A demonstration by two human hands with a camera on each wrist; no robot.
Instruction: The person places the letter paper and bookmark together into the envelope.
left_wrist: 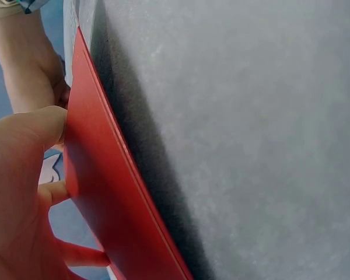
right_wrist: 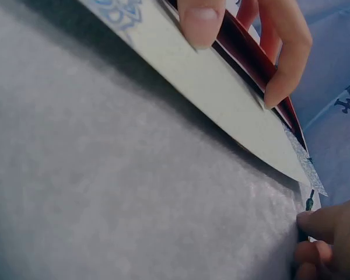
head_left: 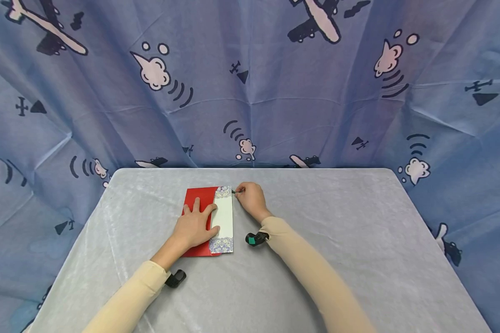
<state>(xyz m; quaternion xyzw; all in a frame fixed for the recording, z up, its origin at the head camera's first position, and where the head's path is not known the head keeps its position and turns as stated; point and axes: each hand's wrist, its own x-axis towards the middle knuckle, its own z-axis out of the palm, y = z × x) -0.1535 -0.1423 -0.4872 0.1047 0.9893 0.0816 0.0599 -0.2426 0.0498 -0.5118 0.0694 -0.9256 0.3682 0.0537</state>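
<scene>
A red paper cover or sleeve [head_left: 201,197] lies on the table with a white card [head_left: 222,217] sticking out of its right side. Blue floral bands mark both ends of the card. My left hand [head_left: 194,226] rests spread over the cover, its thumb [right_wrist: 202,23] and a fingertip reaching onto the white card. Just off the card's far right corner, my right hand [head_left: 251,199] pinches a thin dark green cord-like strand [right_wrist: 310,201] between thumb and fingers. Most of that strand is hidden in the fingers.
A pale grey cloth-covered table [head_left: 358,231] spreads around the card. Behind it hangs a blue curtain [head_left: 275,101] printed with planes and clouds. Black wrist cameras sit on both wrists, the right one [head_left: 256,238] close above the cloth.
</scene>
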